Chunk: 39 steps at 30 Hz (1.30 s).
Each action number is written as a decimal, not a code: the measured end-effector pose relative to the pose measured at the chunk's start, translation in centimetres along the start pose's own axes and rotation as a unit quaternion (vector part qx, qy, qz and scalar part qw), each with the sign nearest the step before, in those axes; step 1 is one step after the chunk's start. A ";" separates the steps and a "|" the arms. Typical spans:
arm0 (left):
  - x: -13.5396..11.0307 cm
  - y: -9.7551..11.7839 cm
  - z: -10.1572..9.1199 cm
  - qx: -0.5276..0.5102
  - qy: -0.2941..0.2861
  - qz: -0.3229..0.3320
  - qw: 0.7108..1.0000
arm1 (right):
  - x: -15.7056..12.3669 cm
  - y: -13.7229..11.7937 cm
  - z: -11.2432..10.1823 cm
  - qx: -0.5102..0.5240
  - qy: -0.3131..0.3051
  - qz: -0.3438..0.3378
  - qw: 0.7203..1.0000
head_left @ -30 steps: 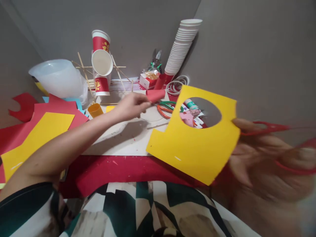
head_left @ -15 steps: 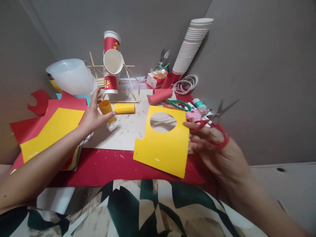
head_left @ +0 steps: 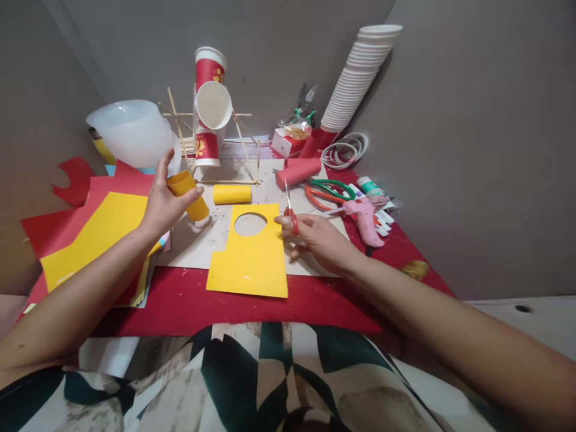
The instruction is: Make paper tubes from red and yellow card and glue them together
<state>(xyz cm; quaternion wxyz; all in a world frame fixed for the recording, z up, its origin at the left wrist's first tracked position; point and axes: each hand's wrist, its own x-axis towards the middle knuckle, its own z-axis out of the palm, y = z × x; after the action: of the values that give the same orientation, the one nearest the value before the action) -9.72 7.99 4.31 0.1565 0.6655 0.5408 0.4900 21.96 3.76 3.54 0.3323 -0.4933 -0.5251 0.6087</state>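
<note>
My left hand (head_left: 162,198) has its thumb across a yellow paper tube (head_left: 193,201), which leans between thumb and palm; one finger sticks up. A second yellow paper tube (head_left: 232,194) lies on its side just to the right. In my right hand (head_left: 315,237) are red-handled scissors (head_left: 291,219), blades pointing up and away. The same hand pinches the right edge of a yellow paper sheet (head_left: 249,264) with a round hole cut near its top and a notch at the left. Some fingers of the right hand are hidden from view.
Behind stand red-and-white paper cups (head_left: 210,69) on a stick frame (head_left: 229,182). Further right are a leaning stack of white cups (head_left: 355,84), a red paper tube (head_left: 299,173), a coiled white tube (head_left: 346,150) and a pink glue gun (head_left: 365,222). Coloured paper sheets (head_left: 90,240) lie left.
My right hand has moved left with the scissors and holed sheet, bringing them over the white board. By my left hand, the upright yellow tube has tilted and shifted slightly.
</note>
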 end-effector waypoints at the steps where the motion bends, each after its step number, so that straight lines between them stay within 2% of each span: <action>1: 0.0 0.3 -0.3 -0.024 0.011 -0.008 1.000 | 0.5 -0.1 0.5 -0.011 -0.007 -0.004 1.000; 5: -0.3 2.5 -0.8 -0.092 0.019 -0.032 0.995 | 2.2 -0.2 1.9 -0.074 -0.016 -0.024 0.997; 8: -0.6 4.0 -0.4 -0.147 0.004 -0.059 0.987 | 2.7 -0.1 2.0 -0.140 -0.005 -0.041 0.989; 12: -0.4 4.8 1.1 -0.200 -0.027 -0.073 0.977 | 1.9 -0.3 1.3 -0.193 -0.004 -0.054 0.980; 16: -0.1 5.1 3.0 -0.189 -0.049 -0.055 0.979 | 0.6 -0.8 0.4 -0.257 -0.013 -0.080 0.963; 18: -0.1 5.6 3.8 -0.185 -0.065 -0.057 0.979 | 0.1 -1.1 -0.3 -0.255 -0.005 -0.073 0.964; 22: -0.7 6.8 4.9 -0.184 -0.093 -0.060 0.977 | -0.6 -1.5 -2.1 -0.187 -0.014 -0.027 0.982; 26: -1.5 7.4 6.1 -0.176 -0.121 -0.043 0.976 | -0.9 -1.9 -3.4 -0.204 0.034 -0.079 0.975; 31: -2.2 7.3 7.9 -0.140 -0.163 0.024 0.976 | -1.1 -2.5 -4.0 -0.243 0.020 -0.129 0.961; 34: -2.4 6.7 8.8 -0.107 -0.174 0.088 0.975 | -1.0 -2.1 -4.5 -0.233 0.013 -0.147 0.961; 39: -2.8 5.4 9.8 -0.055 -0.186 0.158 0.968 | -0.6 -1.3 -5.2 -0.232 0.014 -0.157 0.960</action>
<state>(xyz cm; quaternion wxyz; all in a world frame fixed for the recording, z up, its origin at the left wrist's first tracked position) 1.54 6.73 2.35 0.2114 0.8124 0.3626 0.4048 26.91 5.16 5.19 0.3080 -0.4766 -0.7179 0.4032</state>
